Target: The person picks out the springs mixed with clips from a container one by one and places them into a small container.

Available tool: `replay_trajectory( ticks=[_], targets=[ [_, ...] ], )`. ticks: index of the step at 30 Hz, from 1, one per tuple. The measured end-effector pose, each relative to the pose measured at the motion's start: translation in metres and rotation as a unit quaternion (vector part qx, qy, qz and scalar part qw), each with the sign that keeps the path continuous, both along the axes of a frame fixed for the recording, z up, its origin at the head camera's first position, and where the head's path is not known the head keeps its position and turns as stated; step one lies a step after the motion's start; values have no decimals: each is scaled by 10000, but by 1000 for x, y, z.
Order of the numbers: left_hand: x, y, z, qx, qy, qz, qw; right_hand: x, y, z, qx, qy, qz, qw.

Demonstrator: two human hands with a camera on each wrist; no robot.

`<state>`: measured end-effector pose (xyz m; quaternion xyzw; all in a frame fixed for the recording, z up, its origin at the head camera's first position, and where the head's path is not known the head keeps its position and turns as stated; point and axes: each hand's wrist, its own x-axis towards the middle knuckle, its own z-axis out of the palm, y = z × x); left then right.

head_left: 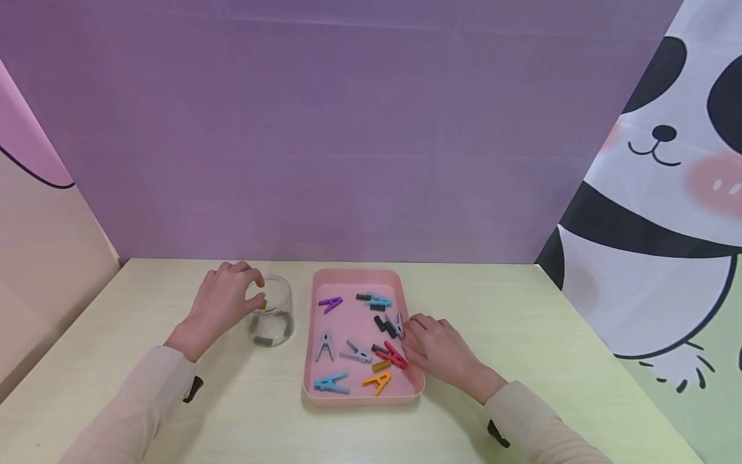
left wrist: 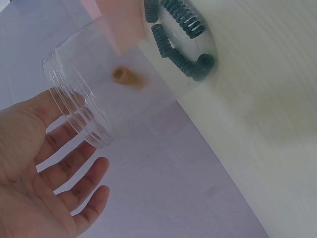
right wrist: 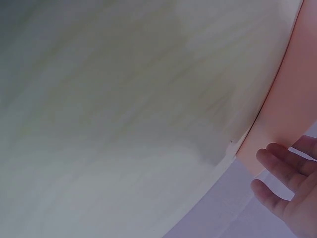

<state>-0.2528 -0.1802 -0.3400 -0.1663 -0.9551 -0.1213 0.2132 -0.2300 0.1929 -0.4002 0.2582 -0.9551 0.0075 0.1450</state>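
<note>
My left hand [head_left: 220,301] is at the rim of a clear plastic jar [head_left: 285,312], thumb and forefinger apart at its mouth. A blurred yellow spring [left wrist: 125,76] hangs in mid-air inside the jar, free of the fingers [left wrist: 81,189]. Several dark springs [left wrist: 184,19] lie on the jar's bottom. Beside the jar is a pink tray [head_left: 308,361]. My right hand [head_left: 443,351] touches its right wall with loosely bent fingers and holds nothing visible. In the tray lie a red clip [head_left: 395,356], a gold spring [head_left: 381,366], a yellow clip [head_left: 379,383] and black springs [head_left: 379,323].
Also in the tray are a purple clip [head_left: 331,303], grey clips [head_left: 325,345] and light-blue clips [head_left: 332,383]. Everything stands on a pale wooden table [head_left: 249,412]. A purple backdrop [head_left: 348,142] rises behind it, with a panda print [head_left: 655,238] at the right.
</note>
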Motion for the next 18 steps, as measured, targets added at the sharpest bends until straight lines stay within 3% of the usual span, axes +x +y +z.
replay_trajectory(
  ticks=[18],
  targets=[
    [-1,3,-1,35,-13,-32,10000,-1,0,-1,5,91,52,9999]
  ],
)
